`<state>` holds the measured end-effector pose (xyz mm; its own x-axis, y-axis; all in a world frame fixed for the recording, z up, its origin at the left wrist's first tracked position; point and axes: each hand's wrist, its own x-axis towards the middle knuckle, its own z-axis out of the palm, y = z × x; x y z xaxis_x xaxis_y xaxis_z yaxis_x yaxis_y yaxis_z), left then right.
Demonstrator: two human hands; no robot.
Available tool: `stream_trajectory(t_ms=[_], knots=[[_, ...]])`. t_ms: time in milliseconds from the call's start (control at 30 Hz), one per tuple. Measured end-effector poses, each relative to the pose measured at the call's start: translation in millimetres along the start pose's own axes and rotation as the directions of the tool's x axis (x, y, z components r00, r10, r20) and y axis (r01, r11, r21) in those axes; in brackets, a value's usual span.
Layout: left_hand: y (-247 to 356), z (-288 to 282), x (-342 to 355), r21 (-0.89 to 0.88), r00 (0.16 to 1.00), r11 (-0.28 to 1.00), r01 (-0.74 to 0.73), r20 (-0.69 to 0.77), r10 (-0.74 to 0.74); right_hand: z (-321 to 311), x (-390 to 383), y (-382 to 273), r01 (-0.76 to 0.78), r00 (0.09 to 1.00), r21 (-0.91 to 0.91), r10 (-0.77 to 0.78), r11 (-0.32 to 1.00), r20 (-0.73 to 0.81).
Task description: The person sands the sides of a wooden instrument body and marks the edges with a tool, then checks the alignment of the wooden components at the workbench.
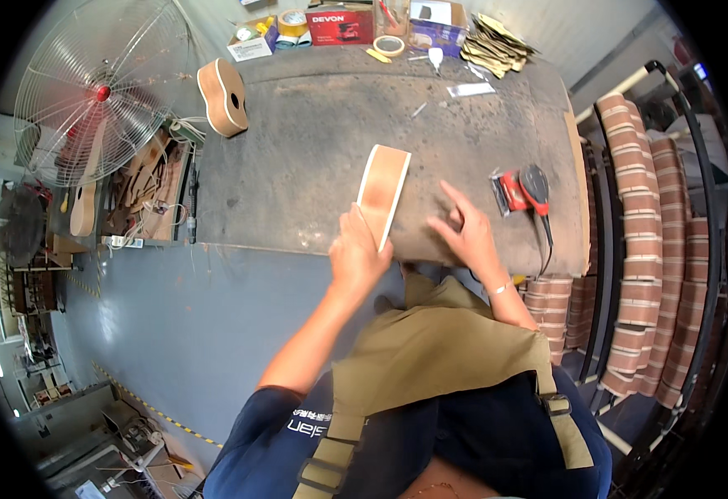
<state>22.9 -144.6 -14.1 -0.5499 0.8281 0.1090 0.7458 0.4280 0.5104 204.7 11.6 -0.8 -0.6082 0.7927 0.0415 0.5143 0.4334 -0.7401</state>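
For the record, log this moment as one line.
left hand: grips pale-edged wooden piece | right hand: open, empty | red sander: on bench, right | instrument body: bench, far left

Bright light, curved edges, glare on floor

A wooden body is showing an orange-brown side bordered by pale strips; its far end is slanting slightly right over the table, its near end sitting in the left hand.

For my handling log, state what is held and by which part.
Left hand holds the pale-edged wooden piece by its near end; right hand holds nothing.
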Motion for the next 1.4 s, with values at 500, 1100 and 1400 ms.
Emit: stream_trajectory(t_ms=[500, 1100, 1400], knots=[[11.0, 73.7, -105.2, -0.520, 0.952, 0.851, 0.069, 0.288, 0.099, 8.3, -95.1, -6.7, 0.178, 0.982, 0.098, -0.183, 0.979, 0.041], [-20.2, 27.7, 50.9, -0.598, 0.883, 0.747, 0.290, 0.468, 0.032, 1.7, 36.6, 63.3, -0.094, 0.976, 0.286, 0.031, 0.954, 0.216], [-13.3, 62.0, 129.5, -0.494, 0.824, 0.850, 0.184, 0.549, 0.141, 35.6, 95.6, 68.4, -0.122, 0.924, 0.363, -0.028, 0.924, 0.380]])
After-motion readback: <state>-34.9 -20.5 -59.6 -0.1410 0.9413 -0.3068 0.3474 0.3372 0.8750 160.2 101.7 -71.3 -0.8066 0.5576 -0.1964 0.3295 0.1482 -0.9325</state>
